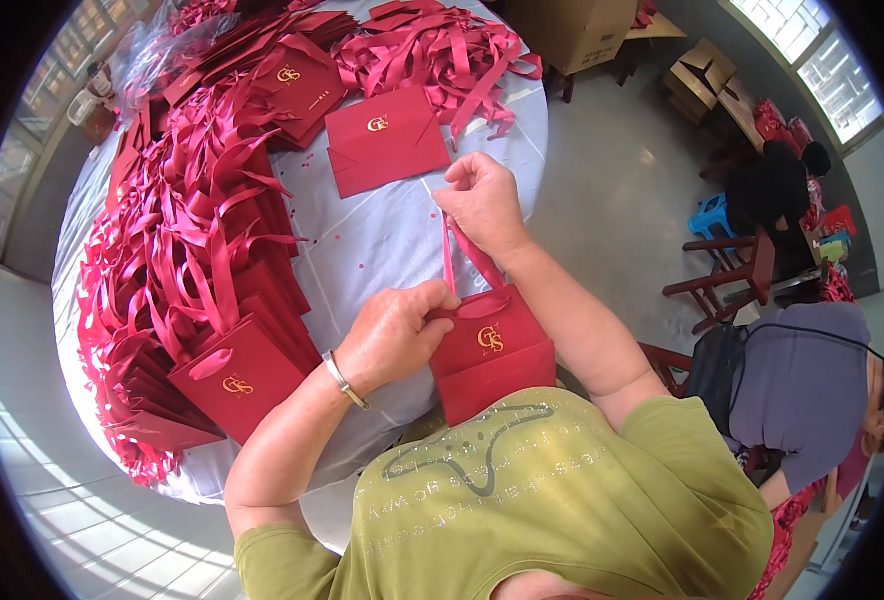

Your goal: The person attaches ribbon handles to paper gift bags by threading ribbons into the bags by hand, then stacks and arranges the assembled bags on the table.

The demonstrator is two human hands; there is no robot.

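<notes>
A small red paper gift bag with a gold emblem lies close to my body at the table's near edge. My left hand is closed at its upper left corner, thumb and fingers pinching the rim where the ribbon comes out. Above it, my right hand pinches the upper end of the pink-red ribbon and holds it taut away from the bag. Just beyond my right hand, a flat red bag without a ribbon lies on the white tablecloth.
Finished-looking red bags with ribbons are stacked along the left side. Loose ribbons lie heaped at the far end, beside more flat bags. Right of the table are a wooden stool, cardboard boxes and another person.
</notes>
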